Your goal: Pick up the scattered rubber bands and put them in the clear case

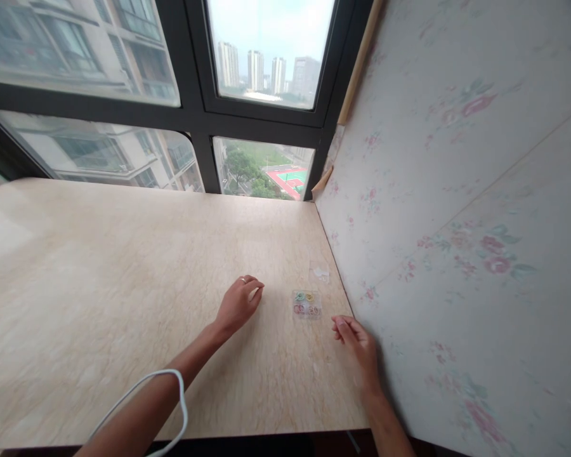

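Observation:
A small clear plastic box (307, 304) with compartments sits on the stone-patterned surface between my two hands. Small looped pieces lie in its compartments, greenish and yellow in the far ones, pinkish and brownish in the near ones; their kind is too small to make out. To the left of the box, my left hand (240, 303) rests with thumb and index fingertips pinched together. My right hand (356, 341) is closed at the box's right, thumb pressed against the curled fingers. Whether either pinch holds anything small cannot be seen. Neither hand touches the box.
Just beyond the box lies a clear, flat plastic piece (320, 273), perhaps its lid. A flowered wall (457, 254) rises close on the right. Dark window frames (261, 124) border the far side. A white cable (183, 397) loops over my left forearm.

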`<state>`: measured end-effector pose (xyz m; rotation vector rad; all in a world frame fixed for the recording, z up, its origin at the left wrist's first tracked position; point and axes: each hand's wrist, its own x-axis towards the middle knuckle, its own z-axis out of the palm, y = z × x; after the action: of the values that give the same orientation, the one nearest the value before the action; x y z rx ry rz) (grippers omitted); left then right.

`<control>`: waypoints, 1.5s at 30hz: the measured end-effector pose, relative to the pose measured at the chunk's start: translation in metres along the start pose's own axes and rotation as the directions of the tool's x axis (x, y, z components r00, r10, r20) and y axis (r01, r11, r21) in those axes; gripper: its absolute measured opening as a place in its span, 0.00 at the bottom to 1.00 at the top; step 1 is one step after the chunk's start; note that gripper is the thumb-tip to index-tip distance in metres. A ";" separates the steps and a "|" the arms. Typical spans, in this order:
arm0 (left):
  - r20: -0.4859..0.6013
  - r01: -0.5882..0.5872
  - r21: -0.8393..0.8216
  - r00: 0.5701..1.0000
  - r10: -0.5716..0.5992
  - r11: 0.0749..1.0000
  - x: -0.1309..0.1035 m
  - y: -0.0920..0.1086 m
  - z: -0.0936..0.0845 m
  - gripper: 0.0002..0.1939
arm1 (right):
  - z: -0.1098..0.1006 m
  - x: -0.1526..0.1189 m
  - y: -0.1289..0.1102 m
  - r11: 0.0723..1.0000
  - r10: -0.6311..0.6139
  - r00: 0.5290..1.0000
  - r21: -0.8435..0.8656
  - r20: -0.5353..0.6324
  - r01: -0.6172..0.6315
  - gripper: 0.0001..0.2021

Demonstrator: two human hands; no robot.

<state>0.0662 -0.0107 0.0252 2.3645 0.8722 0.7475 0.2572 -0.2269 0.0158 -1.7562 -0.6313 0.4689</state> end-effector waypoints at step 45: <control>-0.159 0.254 -0.369 0.930 -0.330 0.894 -0.035 -0.042 -0.030 0.09 | 0.090 0.041 -0.117 0.686 0.039 0.779 0.551 0.625 -0.476 0.31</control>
<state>0.0065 0.0006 0.0096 1.8155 1.0658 0.9568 0.2138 -0.1100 0.1046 -0.9511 -0.4963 1.3109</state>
